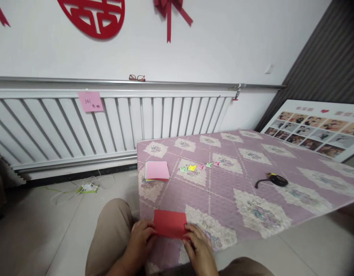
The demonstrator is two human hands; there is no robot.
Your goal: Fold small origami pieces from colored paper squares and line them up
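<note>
A sheet of red paper (170,223) lies at the near edge of the cloth-covered table, its lower edge lifted or folded. My left hand (142,236) pinches its left side, thumb and fingers at the lower corner. At the opposite side, my right hand (197,242) grips the lower right corner between thumb and fingers. Beyond the left hand sits a stack of coloured paper squares (157,170) with a pink sheet on top. Several small folded paper pieces (192,168) in green, yellow and pink form a row farther back.
A black coiled cord or strap (276,179) rests on the right of the patterned tablecloth (223,199). Behind stands a white radiator (162,115) with a pink note (91,102). A photo board (317,128) leans at the right. On the floor lies a power strip (89,188) with cables.
</note>
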